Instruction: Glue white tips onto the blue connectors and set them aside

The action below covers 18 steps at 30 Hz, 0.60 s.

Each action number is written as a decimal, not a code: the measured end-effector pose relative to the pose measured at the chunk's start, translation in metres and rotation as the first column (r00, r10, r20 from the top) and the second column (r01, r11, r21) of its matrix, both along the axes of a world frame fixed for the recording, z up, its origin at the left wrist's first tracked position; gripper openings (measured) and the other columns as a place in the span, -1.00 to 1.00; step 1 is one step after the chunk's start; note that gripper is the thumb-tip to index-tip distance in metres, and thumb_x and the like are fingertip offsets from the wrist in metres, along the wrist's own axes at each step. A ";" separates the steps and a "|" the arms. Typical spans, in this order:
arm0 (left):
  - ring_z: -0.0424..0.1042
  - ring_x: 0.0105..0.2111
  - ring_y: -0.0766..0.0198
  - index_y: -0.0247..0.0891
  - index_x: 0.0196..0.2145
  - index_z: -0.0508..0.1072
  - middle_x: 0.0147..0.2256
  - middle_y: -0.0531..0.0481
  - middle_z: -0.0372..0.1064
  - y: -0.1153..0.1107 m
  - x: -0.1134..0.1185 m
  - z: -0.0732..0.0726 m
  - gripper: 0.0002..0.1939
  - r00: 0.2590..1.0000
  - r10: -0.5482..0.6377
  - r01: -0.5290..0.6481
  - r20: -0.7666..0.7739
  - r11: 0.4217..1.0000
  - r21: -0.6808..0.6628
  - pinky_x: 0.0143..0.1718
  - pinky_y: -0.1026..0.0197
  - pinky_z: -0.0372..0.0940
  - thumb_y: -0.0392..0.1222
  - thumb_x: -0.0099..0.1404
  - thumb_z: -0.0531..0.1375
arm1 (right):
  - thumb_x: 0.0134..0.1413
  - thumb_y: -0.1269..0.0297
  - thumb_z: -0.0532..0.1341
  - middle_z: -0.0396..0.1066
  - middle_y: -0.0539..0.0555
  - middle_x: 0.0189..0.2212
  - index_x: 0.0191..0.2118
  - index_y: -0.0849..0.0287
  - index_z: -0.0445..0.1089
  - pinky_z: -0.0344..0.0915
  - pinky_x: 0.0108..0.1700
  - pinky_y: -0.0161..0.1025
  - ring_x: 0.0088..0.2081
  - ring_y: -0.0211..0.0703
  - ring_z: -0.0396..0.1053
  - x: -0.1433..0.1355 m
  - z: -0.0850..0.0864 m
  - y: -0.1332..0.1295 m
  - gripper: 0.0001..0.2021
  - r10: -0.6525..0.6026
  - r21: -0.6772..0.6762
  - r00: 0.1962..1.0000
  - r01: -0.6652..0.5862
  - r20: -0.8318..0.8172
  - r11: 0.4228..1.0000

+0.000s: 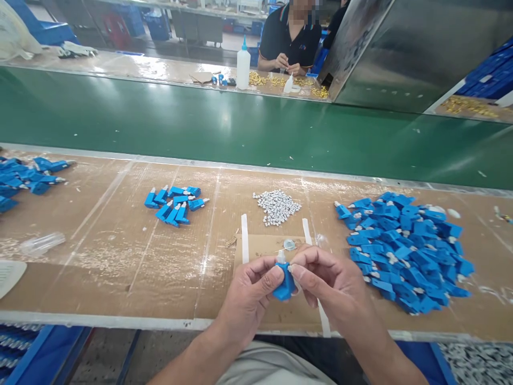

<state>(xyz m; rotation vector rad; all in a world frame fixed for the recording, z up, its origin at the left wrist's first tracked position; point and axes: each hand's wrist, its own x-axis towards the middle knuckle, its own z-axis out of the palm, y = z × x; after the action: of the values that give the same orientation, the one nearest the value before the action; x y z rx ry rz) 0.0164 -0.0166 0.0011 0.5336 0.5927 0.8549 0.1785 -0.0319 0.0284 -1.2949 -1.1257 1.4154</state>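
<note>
My left hand (249, 293) grips a blue plastic part (284, 290) with a white tip pointing up and away from me. At the right side of this part, my right hand (334, 280) pinches a small whitish piece (290, 269), partly covered by the fingertips. Just beyond the hands lies a small round clear dish (289, 244) on a taped cardboard sheet (260, 247). Farther back is a heap of small light-grey pieces (277, 207). A large pile of similar blue parts (404, 248) lies to my right, and a smaller group (176, 204) to the left.
More blue parts (28, 176) lie at the far left, near a clear plastic tube (42, 243). A green conveyor belt (224, 123) runs behind the table. Across it, a person (290, 40) works beside a white bottle (243, 67) and small gold-coloured pieces (258, 78).
</note>
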 end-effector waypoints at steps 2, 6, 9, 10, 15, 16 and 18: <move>0.35 -0.38 0.36 -0.31 -0.17 0.62 -0.42 -0.05 0.43 0.000 0.000 -0.001 -0.76 1.000 -0.004 0.004 0.000 1.000 0.009 -0.34 0.35 0.23 -0.10 0.35 0.25 | 0.21 0.10 0.31 0.37 0.01 -0.46 -0.33 0.17 0.50 0.24 -0.57 -0.42 -0.48 -0.29 0.31 0.001 -0.001 -0.002 -0.77 0.001 0.009 1.000 -0.001 0.027 1.000; 0.34 -0.38 0.36 -0.31 -0.18 0.62 -0.43 -0.04 0.42 0.002 0.000 -0.002 -0.76 1.000 -0.005 0.005 0.010 1.000 0.012 -0.32 0.33 0.22 -0.09 0.34 0.26 | 0.21 0.12 0.31 0.36 0.00 -0.47 -0.33 0.16 0.50 0.25 -0.57 -0.43 -0.50 -0.31 0.28 -0.001 -0.004 -0.002 -0.79 -0.014 0.022 1.000 0.014 0.005 1.000; 0.34 -0.37 0.36 -0.33 -0.19 0.62 -0.42 -0.04 0.40 0.003 -0.001 0.000 -0.74 1.000 -0.002 0.002 0.017 1.000 0.001 -0.31 0.33 0.23 -0.07 0.32 0.29 | 0.20 0.12 0.32 0.36 0.00 -0.49 -0.34 0.17 0.50 0.24 -0.59 -0.44 -0.52 -0.33 0.27 -0.003 -0.006 -0.001 -0.78 -0.039 0.027 0.999 0.040 -0.015 0.999; 0.33 -0.37 0.36 -0.34 -0.20 0.62 -0.41 -0.04 0.39 0.003 -0.002 0.000 -0.73 1.000 0.000 0.000 0.016 1.000 -0.008 -0.31 0.33 0.23 -0.06 0.30 0.30 | 0.20 0.12 0.32 0.36 -0.01 -0.49 -0.34 0.17 0.50 0.23 -0.60 -0.44 -0.53 -0.33 0.26 -0.004 -0.006 -0.001 -0.78 -0.044 0.027 0.999 0.045 -0.013 0.999; 0.31 -0.36 0.35 -0.35 -0.26 0.61 -0.39 -0.04 0.36 0.002 -0.003 0.000 -0.70 1.000 0.022 -0.022 -0.013 0.998 -0.059 -0.33 0.33 0.20 -0.03 0.21 0.37 | 0.21 0.10 0.30 0.38 0.00 -0.47 -0.33 0.16 0.49 0.28 -0.57 -0.42 -0.52 -0.31 0.29 -0.004 -0.001 -0.002 -0.77 -0.019 0.035 0.992 0.015 0.122 0.999; 0.30 -0.36 0.35 -0.35 -0.26 0.60 -0.39 -0.04 0.35 0.001 -0.003 -0.002 -0.70 0.999 0.025 -0.026 -0.026 0.998 -0.052 -0.33 0.33 0.19 -0.03 0.21 0.37 | 0.21 0.09 0.30 0.38 0.01 -0.47 -0.32 0.16 0.49 0.29 -0.56 -0.42 -0.51 -0.30 0.30 -0.004 0.001 -0.002 -0.77 -0.017 0.037 0.987 0.011 0.158 0.999; 0.26 -0.37 0.35 -0.35 -0.27 0.59 -0.40 -0.02 0.33 0.000 -0.003 -0.006 -0.70 0.998 0.028 -0.028 -0.064 1.000 -0.004 -0.33 0.32 0.17 -0.02 0.24 0.35 | 0.23 0.07 0.28 0.39 0.01 -0.46 -0.32 0.17 0.48 0.29 -0.55 -0.40 -0.51 -0.30 0.30 -0.005 0.003 -0.003 -0.75 -0.004 0.032 0.977 -0.003 0.212 0.999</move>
<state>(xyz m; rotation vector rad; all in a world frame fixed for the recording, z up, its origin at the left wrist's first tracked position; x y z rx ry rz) 0.0130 -0.0161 -0.0044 0.5506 0.6620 0.8651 0.1733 -0.0350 0.0314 -1.4491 -1.2834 1.2756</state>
